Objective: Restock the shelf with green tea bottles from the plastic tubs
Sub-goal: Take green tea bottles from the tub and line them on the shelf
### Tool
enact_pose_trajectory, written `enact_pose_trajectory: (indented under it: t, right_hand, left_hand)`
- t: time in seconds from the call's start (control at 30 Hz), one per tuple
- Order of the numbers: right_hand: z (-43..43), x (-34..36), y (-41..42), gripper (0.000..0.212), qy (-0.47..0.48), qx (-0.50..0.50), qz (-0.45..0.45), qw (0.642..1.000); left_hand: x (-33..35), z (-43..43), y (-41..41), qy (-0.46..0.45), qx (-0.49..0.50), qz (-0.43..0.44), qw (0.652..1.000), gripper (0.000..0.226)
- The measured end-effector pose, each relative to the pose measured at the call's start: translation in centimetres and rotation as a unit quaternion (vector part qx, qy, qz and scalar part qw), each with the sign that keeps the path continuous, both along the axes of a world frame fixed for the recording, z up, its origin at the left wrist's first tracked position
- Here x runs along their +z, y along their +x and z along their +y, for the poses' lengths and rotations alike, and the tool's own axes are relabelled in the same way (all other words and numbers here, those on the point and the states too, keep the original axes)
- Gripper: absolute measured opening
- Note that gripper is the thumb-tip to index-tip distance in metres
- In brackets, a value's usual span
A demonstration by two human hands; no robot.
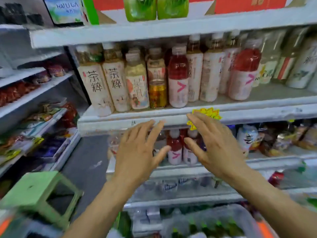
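Both bare: left hand (137, 152), right hand (217, 148); left forearm (101, 201), right forearm (274, 201) unsleeved to frame edge; knuckles creased.

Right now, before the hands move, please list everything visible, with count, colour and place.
cream tea bottles: two, black characters, middle shelf left
red drink bottles: four, two middle shelf, two shelf below
gold can: one, middle shelf
green packs: two, top shelf
star tag: one, yellow, middle shelf edge
stool: one, green, lower left
plastic tub: one, clear, bottom; green-capped bottles inside, blurred
left hand: one, open, empty, before shelf below
right hand: one, open, empty, beside it
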State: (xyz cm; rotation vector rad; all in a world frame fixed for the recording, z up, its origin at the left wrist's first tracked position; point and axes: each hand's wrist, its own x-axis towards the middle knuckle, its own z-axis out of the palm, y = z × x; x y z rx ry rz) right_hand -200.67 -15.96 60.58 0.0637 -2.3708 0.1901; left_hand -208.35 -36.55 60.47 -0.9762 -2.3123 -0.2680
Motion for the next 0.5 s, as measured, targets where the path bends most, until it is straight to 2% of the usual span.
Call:
enact_pose_trajectory:
  t: [0.17, 0.27, 0.43, 0.5]
  right_hand:
    - [-1.9, -8.1, 1.7, 0.060, -0.040, -0.023, -0.106, 0.993]
    - [-2.4, -12.8, 2.9, 0.059, -0.072, -0.020, -0.198, 0.977]
    - [-2.5, -19.4, 5.1, 0.053, -0.143, -0.033, -0.323, 0.935]
    - [-2.2, -21.8, 5.7, 0.052, -0.179, -0.045, -0.374, 0.909]
  left_hand:
    - [-8.3, -1.9, 1.1, -0.067, 0.026, -0.147, 0.987, 0.070]
    - [-12.7, -2.7, 2.5, -0.084, 0.032, -0.234, 0.968, 0.075]
    - [-19.7, -3.1, 5.3, -0.060, 0.059, -0.399, 0.913, 0.078]
    - [-22.5, -3.0, 6.1, -0.048, 0.085, -0.462, 0.881, 0.067]
